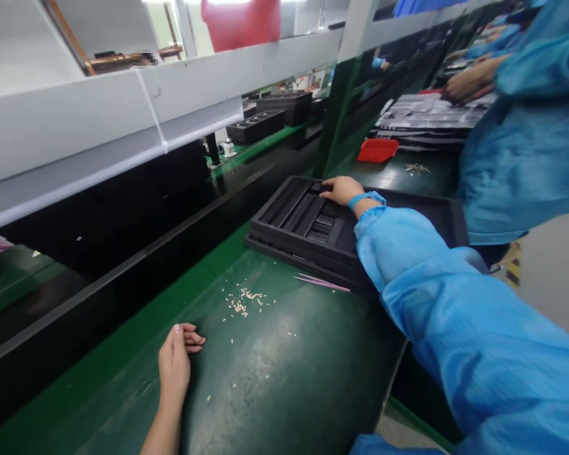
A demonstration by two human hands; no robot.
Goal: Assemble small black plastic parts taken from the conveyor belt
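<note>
My right hand point(344, 189), with a blue band at the wrist, reaches over a black tray point(275, 229) near its far edge. Its thumb and fingers curl together there; what lies between the fingertips is too dark to make out. The tray has long slots and a block of small ribbed parts point(321, 229), and sits on another black tray. My left hand point(176, 357) rests on the green table point(284, 379), fingers loosely bent, thumb apart, nothing in it. Small pale pieces point(241, 303) lie scattered beyond it. Pink tweezers point(321, 282) lie before the trays.
Behind the trays are a red bin point(378, 150) and a small heap of pieces point(416, 169). A person in blue point(526, 145) works at the right by a stack of sheets point(422, 120). More black trays point(256, 126) stand across the divider, under a white beam point(194, 82).
</note>
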